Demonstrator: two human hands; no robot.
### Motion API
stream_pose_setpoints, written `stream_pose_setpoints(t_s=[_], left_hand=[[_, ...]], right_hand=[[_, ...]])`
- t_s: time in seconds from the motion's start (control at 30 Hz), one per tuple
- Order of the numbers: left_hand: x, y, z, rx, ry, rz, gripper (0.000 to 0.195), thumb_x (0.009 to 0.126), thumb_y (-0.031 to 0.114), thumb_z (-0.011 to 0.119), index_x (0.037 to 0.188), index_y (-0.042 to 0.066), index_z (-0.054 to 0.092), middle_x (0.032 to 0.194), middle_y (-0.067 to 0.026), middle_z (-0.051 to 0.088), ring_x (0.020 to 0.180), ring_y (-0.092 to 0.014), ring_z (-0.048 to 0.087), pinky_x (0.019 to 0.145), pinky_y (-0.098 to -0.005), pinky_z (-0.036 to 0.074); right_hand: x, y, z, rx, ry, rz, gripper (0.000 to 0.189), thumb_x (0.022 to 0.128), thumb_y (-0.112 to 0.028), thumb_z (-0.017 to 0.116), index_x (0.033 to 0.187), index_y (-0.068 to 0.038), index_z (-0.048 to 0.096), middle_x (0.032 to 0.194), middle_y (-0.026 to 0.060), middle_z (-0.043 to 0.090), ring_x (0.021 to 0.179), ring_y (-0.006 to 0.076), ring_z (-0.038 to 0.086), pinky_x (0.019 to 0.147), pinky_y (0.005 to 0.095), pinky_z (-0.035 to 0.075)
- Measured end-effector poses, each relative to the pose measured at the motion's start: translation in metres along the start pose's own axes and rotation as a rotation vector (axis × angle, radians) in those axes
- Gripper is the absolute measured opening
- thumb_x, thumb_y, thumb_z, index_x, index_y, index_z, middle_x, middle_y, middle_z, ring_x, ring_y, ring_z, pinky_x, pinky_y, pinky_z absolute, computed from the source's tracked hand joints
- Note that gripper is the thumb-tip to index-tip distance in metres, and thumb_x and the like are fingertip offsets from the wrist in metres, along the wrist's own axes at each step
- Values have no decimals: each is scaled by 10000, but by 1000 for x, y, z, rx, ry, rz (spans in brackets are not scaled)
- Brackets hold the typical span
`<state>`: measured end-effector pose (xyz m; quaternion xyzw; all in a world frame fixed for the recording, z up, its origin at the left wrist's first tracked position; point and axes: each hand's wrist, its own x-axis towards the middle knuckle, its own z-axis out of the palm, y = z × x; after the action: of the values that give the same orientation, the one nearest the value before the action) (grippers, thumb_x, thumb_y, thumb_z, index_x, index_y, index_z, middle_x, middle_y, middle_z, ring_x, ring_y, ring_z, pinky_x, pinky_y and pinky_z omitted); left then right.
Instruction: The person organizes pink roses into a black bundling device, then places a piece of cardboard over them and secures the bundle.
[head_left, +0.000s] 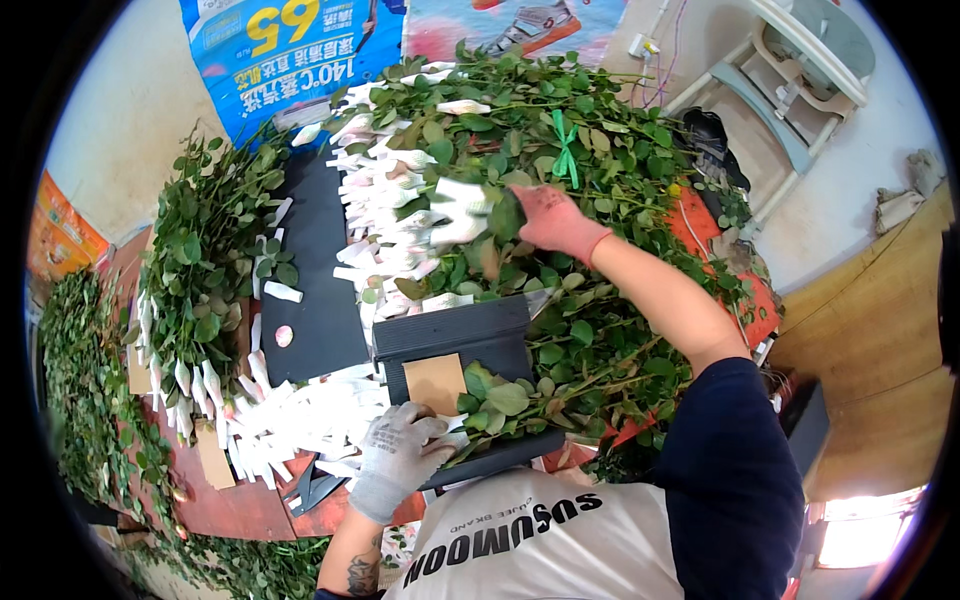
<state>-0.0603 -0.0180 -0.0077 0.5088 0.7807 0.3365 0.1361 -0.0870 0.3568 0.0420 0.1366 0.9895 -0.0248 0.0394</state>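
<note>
My left hand (397, 454), in a grey work glove, is at the left end of a black ridged tray (454, 324). Its fingers close around a rose bud in a white net sleeve (453, 423), whose leafy stems (506, 401) lie across the tray to the right. A piece of brown cardboard (435, 381) rests in the tray. My right hand (555, 221), in a pink glove, is shut on leafy rose stems; their white-sleeved heads (461, 214) point left and are blurred. Beneath them spreads a big heap of sleeved roses (394, 180).
Loose white net sleeves (315, 409) pile left of the tray, near black scissors (311, 491). A black board (311, 277) bears a petal (283, 336). Another rose pile (199, 262) stands left. Green ribbon (565, 150) lies atop the heap. A high chair (780, 90) stands back right.
</note>
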Motion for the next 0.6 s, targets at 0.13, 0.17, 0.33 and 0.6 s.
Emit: stream_pose_setpoints(t_s=[0.13, 0.17, 0.33, 0.6], left_hand=[[0, 3, 1, 23, -8, -22, 251, 607, 150, 783, 816, 72, 668, 888, -78, 603, 821, -274, 600, 714, -367, 487], [0, 3, 1, 11, 12, -1, 251, 607, 150, 783, 816, 72, 668, 888, -78, 603, 821, -274, 600, 714, -367, 487], [-1, 2, 3, 61, 9, 30, 257, 607, 165, 783, 818, 76, 666, 883, -72, 603, 804, -262, 606, 711, -359, 490], [-3, 6, 4, 39, 12, -1, 223, 626, 178, 764, 798, 74, 667, 877, -61, 608, 822, -260, 600, 730, -369, 476]], right_hand=[[-29, 24, -57, 234, 193, 57, 463, 733, -83, 497, 1190, -11, 531, 1063, 246, 608, 1019, 378, 579, 910, 411, 451], [-32, 32, -70, 289, 227, 90, 442, 735, -83, 505, 1169, -10, 547, 1059, 250, 608, 1018, 386, 576, 907, 421, 450], [-56, 80, -115, 304, 629, 147, 378, 793, -190, 573, 1123, -6, 555, 1048, 259, 607, 1036, 396, 566, 891, 422, 451], [-146, 277, -219, 169, 1076, 432, 294, 818, -244, 584, 980, -7, 642, 960, 219, 653, 939, 374, 620, 814, 417, 490]])
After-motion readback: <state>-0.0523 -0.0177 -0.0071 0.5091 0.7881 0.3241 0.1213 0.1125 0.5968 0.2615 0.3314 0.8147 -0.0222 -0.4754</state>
